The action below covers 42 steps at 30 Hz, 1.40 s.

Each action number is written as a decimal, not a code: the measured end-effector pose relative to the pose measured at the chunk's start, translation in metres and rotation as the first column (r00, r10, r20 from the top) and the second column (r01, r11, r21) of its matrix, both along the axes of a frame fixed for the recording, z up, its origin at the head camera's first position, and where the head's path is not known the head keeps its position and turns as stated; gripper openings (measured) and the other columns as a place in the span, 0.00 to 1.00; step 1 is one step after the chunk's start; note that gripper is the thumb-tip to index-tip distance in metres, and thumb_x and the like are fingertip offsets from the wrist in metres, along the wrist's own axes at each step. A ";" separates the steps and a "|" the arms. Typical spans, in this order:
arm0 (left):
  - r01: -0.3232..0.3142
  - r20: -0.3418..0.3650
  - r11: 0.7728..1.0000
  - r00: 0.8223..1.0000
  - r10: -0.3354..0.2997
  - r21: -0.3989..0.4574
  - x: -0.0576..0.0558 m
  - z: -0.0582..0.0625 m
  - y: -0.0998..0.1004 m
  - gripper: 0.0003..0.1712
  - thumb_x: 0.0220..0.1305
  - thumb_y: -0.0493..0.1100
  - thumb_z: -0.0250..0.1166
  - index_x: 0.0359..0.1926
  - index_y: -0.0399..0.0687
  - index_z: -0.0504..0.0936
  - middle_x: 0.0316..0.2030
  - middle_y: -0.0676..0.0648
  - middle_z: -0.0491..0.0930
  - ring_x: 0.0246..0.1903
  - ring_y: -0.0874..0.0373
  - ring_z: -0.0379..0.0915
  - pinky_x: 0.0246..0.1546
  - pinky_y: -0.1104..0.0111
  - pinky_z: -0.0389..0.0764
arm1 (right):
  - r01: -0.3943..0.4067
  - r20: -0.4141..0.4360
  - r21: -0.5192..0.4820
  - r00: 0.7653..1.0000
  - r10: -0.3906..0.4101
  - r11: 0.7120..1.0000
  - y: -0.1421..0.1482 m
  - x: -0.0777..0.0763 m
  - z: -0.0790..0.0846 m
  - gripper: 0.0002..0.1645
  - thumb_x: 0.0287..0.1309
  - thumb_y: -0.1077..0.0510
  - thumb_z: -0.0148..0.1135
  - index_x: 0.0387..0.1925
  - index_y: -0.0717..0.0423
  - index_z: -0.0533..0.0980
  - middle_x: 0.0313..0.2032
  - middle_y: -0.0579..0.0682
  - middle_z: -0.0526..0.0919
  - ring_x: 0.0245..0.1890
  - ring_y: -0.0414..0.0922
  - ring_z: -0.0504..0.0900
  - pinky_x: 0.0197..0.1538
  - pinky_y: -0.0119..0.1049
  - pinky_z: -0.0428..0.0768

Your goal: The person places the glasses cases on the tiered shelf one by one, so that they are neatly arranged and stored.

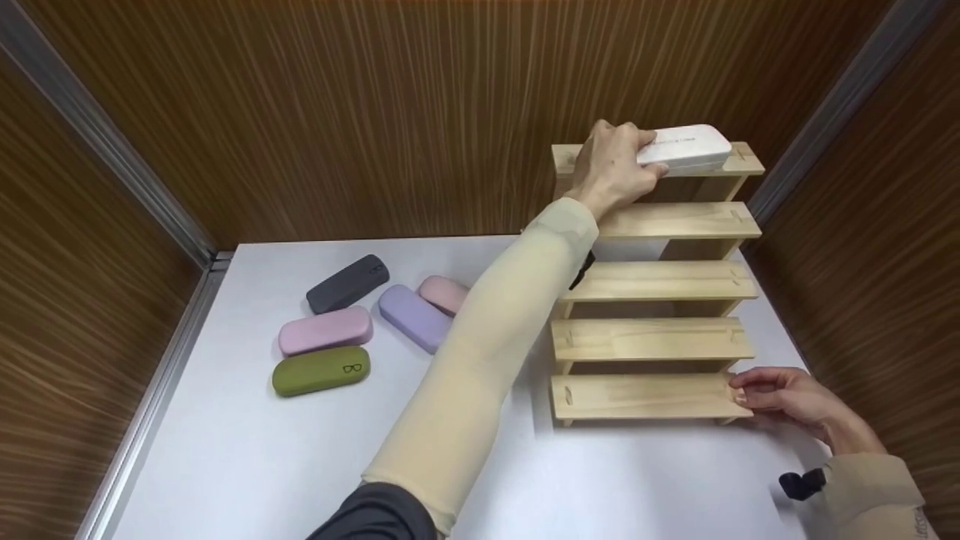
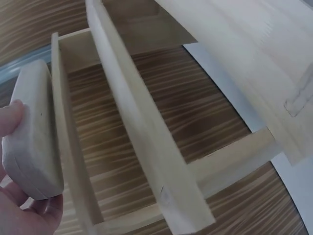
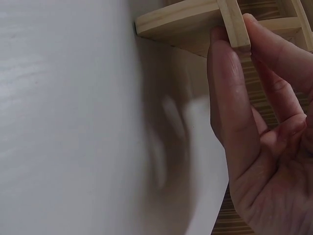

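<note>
A white glasses case (image 1: pixel 694 147) lies lengthwise at the top tier of a stepped wooden rack (image 1: pixel 649 341). My left hand (image 1: pixel 616 161) grips its left end between thumb and fingers. In the left wrist view the case (image 2: pixel 33 129) is right beside the top board, and whether it bears on the board is hard to tell. Low on the right, my right hand (image 1: pixel 795 401) pinches the right end of the rack's bottom board. The right wrist view shows thumb and fingers on either face of that board (image 3: pixel 234 24).
On the white table (image 1: pixel 225 450) to the left lie several more glasses cases: dark grey (image 1: pixel 347 283), pink (image 1: pixel 326 331), olive green (image 1: pixel 321 370), purple (image 1: pixel 414 318) and a paler pink one (image 1: pixel 442 292) partly behind my left arm. Wood-grain panels (image 1: pixel 337 112) enclose the back and sides.
</note>
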<state>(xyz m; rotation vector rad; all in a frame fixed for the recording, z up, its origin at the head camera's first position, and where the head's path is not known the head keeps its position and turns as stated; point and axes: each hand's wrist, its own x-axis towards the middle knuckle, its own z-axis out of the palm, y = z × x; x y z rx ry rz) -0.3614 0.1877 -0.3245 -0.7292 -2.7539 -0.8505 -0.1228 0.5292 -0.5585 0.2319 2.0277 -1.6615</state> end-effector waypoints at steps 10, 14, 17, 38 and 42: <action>0.029 -0.007 0.999 1.000 -0.030 -0.042 -0.007 0.001 0.009 0.34 0.74 0.60 0.74 0.77 0.64 0.82 0.66 0.59 0.88 0.68 0.60 0.74 0.68 0.77 0.72 | -0.003 -0.008 0.010 1.000 0.003 1.000 -0.006 -0.001 0.002 0.20 0.75 0.67 0.68 0.46 0.36 0.91 0.40 0.33 0.94 0.40 0.31 0.90 0.41 0.28 0.90; 0.028 0.003 0.997 1.000 -0.028 -0.068 -0.008 0.004 0.012 0.34 0.75 0.60 0.73 0.78 0.66 0.80 0.68 0.61 0.87 0.71 0.61 0.73 0.70 0.78 0.71 | -0.005 -0.015 -0.002 1.000 0.005 1.000 -0.008 0.000 0.002 0.20 0.74 0.69 0.68 0.45 0.37 0.91 0.39 0.34 0.94 0.40 0.32 0.90 0.41 0.29 0.91; 0.025 0.008 0.997 1.000 -0.024 -0.079 -0.009 0.006 0.015 0.35 0.75 0.61 0.73 0.79 0.67 0.80 0.68 0.62 0.86 0.71 0.62 0.72 0.70 0.78 0.71 | -0.001 -0.018 -0.004 1.000 0.001 1.000 -0.007 0.000 0.003 0.21 0.74 0.69 0.68 0.45 0.38 0.92 0.38 0.34 0.94 0.40 0.32 0.90 0.41 0.29 0.91; 0.039 0.064 0.993 0.997 -0.032 -0.108 -0.012 0.004 0.032 0.25 0.78 0.60 0.71 0.71 0.68 0.86 0.68 0.60 0.85 0.71 0.61 0.75 0.69 0.76 0.74 | -0.031 0.002 0.005 1.000 0.031 1.000 -0.009 -0.003 0.008 0.19 0.73 0.69 0.69 0.46 0.39 0.92 0.39 0.35 0.94 0.39 0.32 0.90 0.41 0.29 0.90; 0.036 0.061 0.992 0.998 -0.029 -0.117 -0.012 0.000 0.034 0.30 0.78 0.60 0.70 0.77 0.68 0.82 0.76 0.59 0.80 0.78 0.60 0.72 0.77 0.75 0.70 | -0.032 0.010 0.011 0.999 0.032 0.999 -0.009 -0.003 0.008 0.18 0.73 0.68 0.69 0.46 0.39 0.92 0.39 0.34 0.94 0.38 0.32 0.90 0.41 0.29 0.91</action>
